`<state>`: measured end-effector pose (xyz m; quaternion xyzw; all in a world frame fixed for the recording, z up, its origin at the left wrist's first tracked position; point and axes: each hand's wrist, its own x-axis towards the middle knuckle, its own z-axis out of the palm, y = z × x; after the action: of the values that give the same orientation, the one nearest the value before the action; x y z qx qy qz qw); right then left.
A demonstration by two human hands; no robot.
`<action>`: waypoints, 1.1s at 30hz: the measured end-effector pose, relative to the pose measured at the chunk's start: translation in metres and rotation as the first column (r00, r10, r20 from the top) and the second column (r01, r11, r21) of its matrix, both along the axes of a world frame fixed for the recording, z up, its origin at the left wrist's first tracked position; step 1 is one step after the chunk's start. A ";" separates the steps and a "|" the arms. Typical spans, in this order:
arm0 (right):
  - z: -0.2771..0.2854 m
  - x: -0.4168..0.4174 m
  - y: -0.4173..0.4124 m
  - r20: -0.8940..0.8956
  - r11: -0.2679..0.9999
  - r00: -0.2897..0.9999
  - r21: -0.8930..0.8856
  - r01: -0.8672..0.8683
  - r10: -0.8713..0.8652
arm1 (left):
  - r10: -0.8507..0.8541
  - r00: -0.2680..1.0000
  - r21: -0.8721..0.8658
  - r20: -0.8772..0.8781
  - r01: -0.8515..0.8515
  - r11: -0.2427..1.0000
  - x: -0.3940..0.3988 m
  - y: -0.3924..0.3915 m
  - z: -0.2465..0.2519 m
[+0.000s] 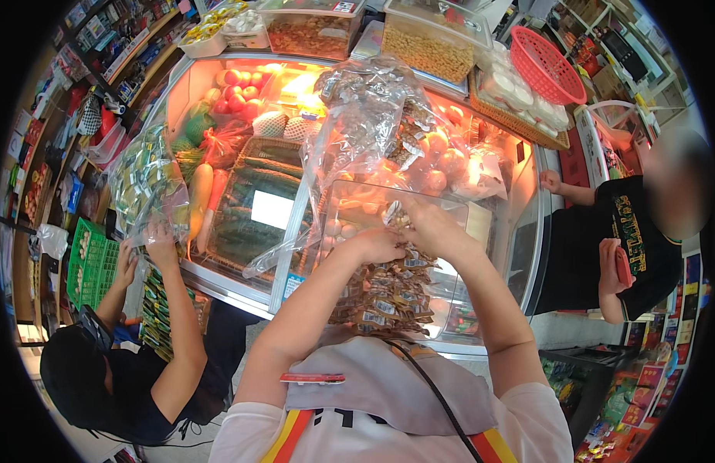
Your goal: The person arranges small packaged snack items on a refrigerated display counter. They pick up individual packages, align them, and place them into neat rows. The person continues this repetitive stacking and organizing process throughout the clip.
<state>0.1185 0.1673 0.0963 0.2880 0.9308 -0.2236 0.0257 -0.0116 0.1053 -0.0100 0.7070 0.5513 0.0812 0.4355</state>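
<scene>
My right hand (435, 228) pinches a small snack packet (398, 215) over a clear plastic box (357, 199). Close beside it, my left hand (374, 245) is curled over the packets in the box; its fingertips are partly hidden, so whether it grips one is unclear. Many brown snack packets (395, 295) with printed barcodes lie stacked in rows in the near part of the box. Beyond my hands, a large clear plastic bag (363, 110) of similar packets rests on the glass top of the display case (276, 301).
A person (178, 359) at left handles a clear bag (149, 179) of green packets. Another person (589, 243) stands at right holding a phone (624, 267). Lidded food boxes (430, 46), a wicker tray (508, 118) and a red plastic basket (545, 63) line the far edge. Lit produce shows under the glass.
</scene>
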 end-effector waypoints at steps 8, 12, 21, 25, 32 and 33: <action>0.008 -0.045 0.000 0.194 0.919 0.959 0.297 -0.260 0.208 | 0.044 0.995 0.072 0.093 -0.050 0.996 -0.001 -0.005 0.002; -0.042 -0.088 -0.009 0.272 0.830 0.915 0.398 -0.389 0.299 | 0.075 0.986 0.132 0.147 -0.095 0.987 0.001 -0.012 0.028; -0.031 -0.107 0.014 0.305 0.877 0.889 -0.444 -0.185 0.342 | 0.099 0.992 0.151 0.080 -0.111 0.982 -0.004 -0.025 0.030; -0.089 -0.067 0.034 0.015 0.539 0.998 -0.842 -0.019 0.059 | 0.028 0.981 0.075 0.190 -0.043 0.996 -0.034 -0.032 0.065; -0.064 -0.057 0.019 -0.038 0.791 0.998 -0.609 -0.062 0.049 | 0.444 0.875 0.188 0.195 -0.477 0.858 -0.044 0.004 0.066; -0.060 -0.054 0.015 -0.047 0.783 0.999 -0.621 -0.040 0.014 | 0.447 0.877 0.155 0.177 -0.474 0.867 -0.041 0.007 0.062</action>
<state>0.0650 0.1827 0.0359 0.2456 0.8095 -0.5231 0.1037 -0.0522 0.1118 0.0523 0.5864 0.6628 0.2838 0.3692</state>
